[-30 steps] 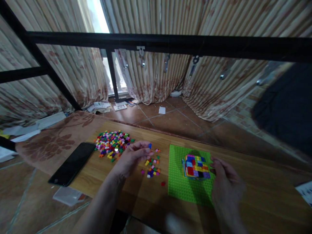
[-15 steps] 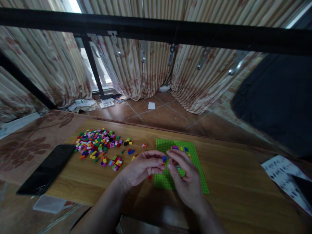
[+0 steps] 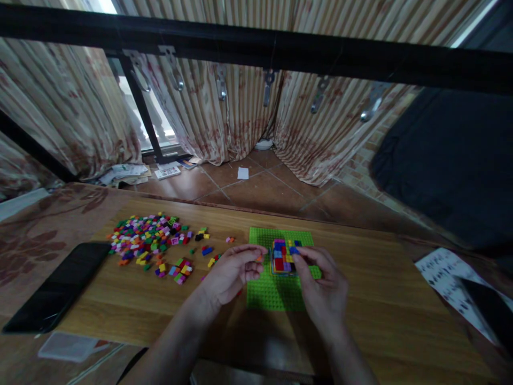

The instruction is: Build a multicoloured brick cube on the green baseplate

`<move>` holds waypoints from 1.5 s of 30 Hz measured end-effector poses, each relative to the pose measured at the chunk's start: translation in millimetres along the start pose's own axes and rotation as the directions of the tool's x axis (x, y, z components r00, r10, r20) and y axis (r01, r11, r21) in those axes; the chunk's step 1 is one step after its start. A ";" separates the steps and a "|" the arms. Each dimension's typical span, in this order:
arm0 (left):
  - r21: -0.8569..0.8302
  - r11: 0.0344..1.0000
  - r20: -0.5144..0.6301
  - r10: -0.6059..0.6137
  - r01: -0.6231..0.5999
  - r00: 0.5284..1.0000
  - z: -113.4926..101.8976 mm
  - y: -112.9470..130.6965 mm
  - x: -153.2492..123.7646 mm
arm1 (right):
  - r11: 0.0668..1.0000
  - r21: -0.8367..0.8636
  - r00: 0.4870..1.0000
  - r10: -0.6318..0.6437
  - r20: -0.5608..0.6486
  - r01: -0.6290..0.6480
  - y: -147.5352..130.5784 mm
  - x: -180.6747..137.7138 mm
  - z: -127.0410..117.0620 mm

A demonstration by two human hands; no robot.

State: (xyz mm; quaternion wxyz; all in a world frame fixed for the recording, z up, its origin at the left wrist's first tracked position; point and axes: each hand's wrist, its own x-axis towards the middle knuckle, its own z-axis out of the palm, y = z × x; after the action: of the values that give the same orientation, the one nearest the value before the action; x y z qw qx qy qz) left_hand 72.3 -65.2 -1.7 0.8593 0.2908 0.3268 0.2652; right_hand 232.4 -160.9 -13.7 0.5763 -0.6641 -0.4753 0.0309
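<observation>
A multicoloured brick block point(image 3: 281, 256) stands on a green baseplate point(image 3: 272, 289) on the wooden table point(image 3: 385, 315). My right hand point(image 3: 323, 291) is closed, its fingertips pinching a small blue brick point(image 3: 294, 250) at the block's top right edge. My left hand point(image 3: 232, 270) is curled just left of the block, fingers pinched on a small orange brick point(image 3: 260, 258). A pile of loose coloured bricks point(image 3: 146, 238) lies to the left, with smaller clusters point(image 3: 178, 269) nearer my left hand.
A black phone point(image 3: 54, 286) lies at the table's left edge on a patterned cloth. A clear plastic lid point(image 3: 68, 346) sits below it. Printed paper point(image 3: 457, 278) lies at the right. A black metal bar point(image 3: 256, 51) crosses overhead; curtains hang behind.
The blue brick passed from my left fingers to my right, which now holds it against the block. The block, hidden by my hands half a second ago, shows again.
</observation>
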 end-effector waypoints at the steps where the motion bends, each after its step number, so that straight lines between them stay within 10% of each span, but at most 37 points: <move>1: -0.006 1.000 -0.022 0.006 -0.006 1.000 0.7 0.5 1.1 | 0.999 -0.019 0.997 0.037 -0.072 -0.039 3.7 2.0 -1.6; 11: 0.264 0.952 -0.127 0.192 -0.154 0.973 10.6 -13.5 11.2 | 0.966 -0.241 0.994 -0.106 -0.027 0.097 8.8 1.9 15.2; 19: 0.634 0.672 0.003 0.493 -0.383 0.870 7.2 -25.1 20.3 | 0.902 -0.367 0.973 -0.210 0.091 0.229 11.8 5.2 23.3; 29: 0.791 0.467 0.087 0.553 -0.395 0.829 14.2 -28.6 13.9 | 0.816 -0.492 0.953 -0.269 0.139 0.302 9.2 1.3 20.7; 45: 0.838 0.398 0.079 0.589 -0.373 0.804 20.8 -32.0 14.9 | 0.925 -0.355 0.991 -0.133 0.029 0.134 4.9 -1.0 25.6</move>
State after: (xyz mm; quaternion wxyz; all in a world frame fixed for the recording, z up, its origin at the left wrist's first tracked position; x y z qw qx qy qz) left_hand 105.3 -84.4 -16.5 0.4611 0.7049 0.4091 0.3508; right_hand 219.7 -142.2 -26.7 0.4462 -0.7235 -0.5183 -0.0936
